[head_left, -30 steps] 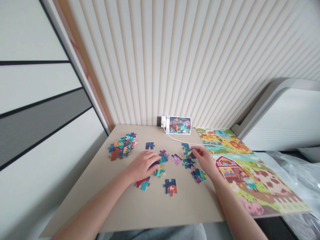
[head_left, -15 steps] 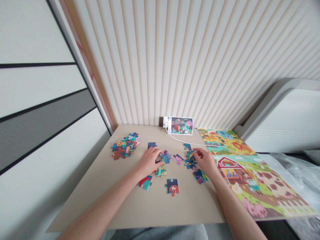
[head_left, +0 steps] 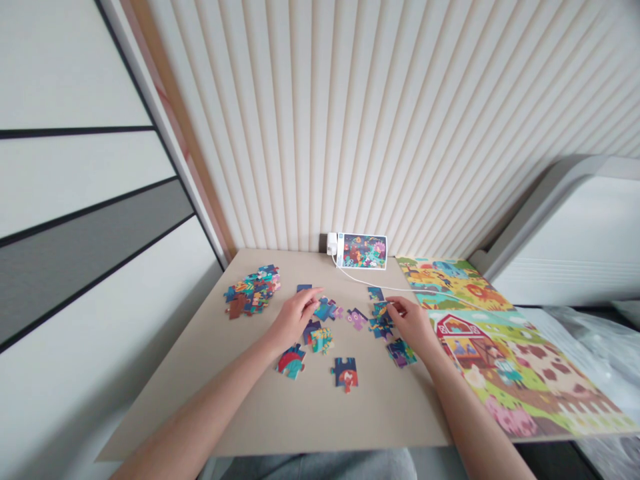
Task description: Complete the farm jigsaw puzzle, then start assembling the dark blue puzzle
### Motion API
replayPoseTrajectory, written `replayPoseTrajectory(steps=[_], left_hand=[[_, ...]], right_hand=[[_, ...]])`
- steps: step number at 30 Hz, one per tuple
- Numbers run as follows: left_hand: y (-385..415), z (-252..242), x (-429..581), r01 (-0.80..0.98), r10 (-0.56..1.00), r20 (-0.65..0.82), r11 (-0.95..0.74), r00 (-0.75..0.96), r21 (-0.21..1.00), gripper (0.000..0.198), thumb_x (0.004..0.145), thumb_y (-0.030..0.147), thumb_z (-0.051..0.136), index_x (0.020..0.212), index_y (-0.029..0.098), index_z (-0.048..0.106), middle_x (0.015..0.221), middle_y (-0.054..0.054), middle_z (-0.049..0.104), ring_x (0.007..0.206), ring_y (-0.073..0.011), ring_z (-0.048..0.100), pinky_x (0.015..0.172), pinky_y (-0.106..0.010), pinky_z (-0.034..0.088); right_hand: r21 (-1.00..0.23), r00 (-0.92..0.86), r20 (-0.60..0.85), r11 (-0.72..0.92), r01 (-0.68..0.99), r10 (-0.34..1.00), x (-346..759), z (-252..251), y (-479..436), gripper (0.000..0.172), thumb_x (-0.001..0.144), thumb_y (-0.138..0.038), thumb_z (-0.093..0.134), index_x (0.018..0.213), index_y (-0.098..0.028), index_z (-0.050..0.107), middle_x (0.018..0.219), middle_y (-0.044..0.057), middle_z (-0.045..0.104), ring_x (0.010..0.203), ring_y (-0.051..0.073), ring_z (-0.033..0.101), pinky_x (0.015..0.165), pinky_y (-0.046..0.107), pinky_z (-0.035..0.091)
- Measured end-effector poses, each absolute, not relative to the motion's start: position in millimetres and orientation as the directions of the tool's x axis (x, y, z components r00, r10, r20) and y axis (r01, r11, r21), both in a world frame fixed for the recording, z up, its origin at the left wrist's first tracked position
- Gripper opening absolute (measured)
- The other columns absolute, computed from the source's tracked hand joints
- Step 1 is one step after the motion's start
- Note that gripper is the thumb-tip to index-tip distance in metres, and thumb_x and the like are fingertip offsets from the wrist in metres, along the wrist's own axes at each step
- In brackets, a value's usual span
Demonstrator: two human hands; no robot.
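Left hand (head_left: 295, 316) has lifted and drawn back a bit, so the navy-and-purple piece (head_left: 311, 331) below it now shows better; the teal-and-blue piece (head_left: 326, 308) has turned. Right hand (head_left: 411, 321) is about where it was.

Head view: left hand loosely spread, fingertips apart just beside the teal-and-blue piece, nothing seen gripped; contact unclear. Right hand half curled, fingertips at the right edge of the blue cluster (head_left: 381, 327); can't tell if it pinches a piece or only rests there. All these lie on the bench (head_left: 280, 420). Yellow-and-teal piece (head_left: 323, 341) sits just beside the navy-and-purple one, purple piece (head_left: 357, 319) between the hands, purple-and-green piece (head_left: 400, 352) just below the cluster. Loose pile (head_left: 253, 291) at far left, picture card (head_left: 363, 251) against the pleated wall.

Handling, as judged: turn the piece flat under light fingertips, don't drag it. Steady the cluster with the right hand so tabs don't ride up on each other. Check edges and colours against the card before pressing; press straight down, never force a tab. Keep the left wrist off the red-and-teal piece (head_left: 291, 363).
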State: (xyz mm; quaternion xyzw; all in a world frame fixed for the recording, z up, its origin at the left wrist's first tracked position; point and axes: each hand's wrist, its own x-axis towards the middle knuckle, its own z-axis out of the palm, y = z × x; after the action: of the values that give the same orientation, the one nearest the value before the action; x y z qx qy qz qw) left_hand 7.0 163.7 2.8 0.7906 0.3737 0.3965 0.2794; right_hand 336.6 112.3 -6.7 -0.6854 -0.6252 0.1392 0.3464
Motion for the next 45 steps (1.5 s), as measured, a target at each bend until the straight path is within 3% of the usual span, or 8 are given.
replayPoseTrajectory(steps=[10,19,27,32,39,45], left_hand=[[162,1,4,0.307,0.846,0.336,-0.477,0.414,0.824,0.029,0.1,0.038,0.054,0.124,0.024,0.06,0.097,-0.003,0.071,0.088,-0.0178,0.069,0.082,-0.027,0.054],[162,-5,2,0.314,0.845,0.316,-0.469,0.432,0.826,0.028,0.099,0.034,0.054,0.125,0.024,0.059,0.096,-0.002,0.072,0.086,-0.0172,0.07,0.081,-0.027,0.054],[173,-4,-9,0.426,0.868,0.437,-0.497,0.238,0.756,0.022,0.1,0.034,0.051,0.115,0.022,0.064,0.102,-0.005,0.072,0.093,-0.0207,0.069,0.086,-0.033,0.054],[181,-3,-22,0.501,0.836,0.534,-0.517,0.123,0.694,0.02,0.101,0.029,0.047,0.108,0.022,0.065,0.107,-0.007,0.07,0.1,-0.0226,0.067,0.092,-0.038,0.053],[182,3,-29,0.533,0.798,0.595,-0.547,0.1,0.645,0.023,0.101,0.022,0.042,0.108,0.022,0.064,0.111,-0.007,0.068,0.109,-0.0224,0.063,0.1,-0.039,0.049],[175,3,-24,0.433,0.833,0.503,-0.55,0.23,0.714,0.021,0.1,0.025,0.047,0.111,0.022,0.064,0.112,-0.007,0.068,0.103,-0.0214,0.066,0.093,-0.037,0.054]], right_hand=[[-0.638,0.161,0.248,0.036,0.769,0.955,335,-5,111,0.031,0.091,-0.04,0.052,0.109,-0.025,0.073,0.082,0.003,0.075,0.074,0.021,0.069,0.067,0.028,0.047],[-0.601,0.155,0.248,0.026,0.799,0.956,334,-3,111,0.033,0.091,-0.041,0.052,0.107,-0.023,0.074,0.076,0.003,0.073,0.069,0.02,0.066,0.063,0.029,0.045],[-0.682,0.311,0.35,0.013,0.731,0.884,335,6,110,0.039,0.091,-0.048,0.054,0.109,-0.02,0.074,0.078,0.005,0.073,0.068,0.021,0.065,0.065,0.03,0.046],[-0.77,0.384,0.324,0.005,0.638,0.865,341,8,111,0.046,0.088,-0.055,0.057,0.111,-0.017,0.072,0.081,0.008,0.074,0.068,0.021,0.064,0.062,0.03,0.048],[-0.842,0.259,0.252,0.079,0.533,0.932,338,2,113,0.045,0.087,-0.055,0.062,0.111,-0.017,0.071,0.072,0.004,0.069,0.062,0.018,0.058,0.054,0.027,0.042],[-0.879,0.123,0.156,0.081,0.469,0.98,329,1,111,0.04,0.087,-0.052,0.065,0.108,-0.019,0.07,0.077,0.003,0.072,0.067,0.018,0.063,0.058,0.027,0.045]])
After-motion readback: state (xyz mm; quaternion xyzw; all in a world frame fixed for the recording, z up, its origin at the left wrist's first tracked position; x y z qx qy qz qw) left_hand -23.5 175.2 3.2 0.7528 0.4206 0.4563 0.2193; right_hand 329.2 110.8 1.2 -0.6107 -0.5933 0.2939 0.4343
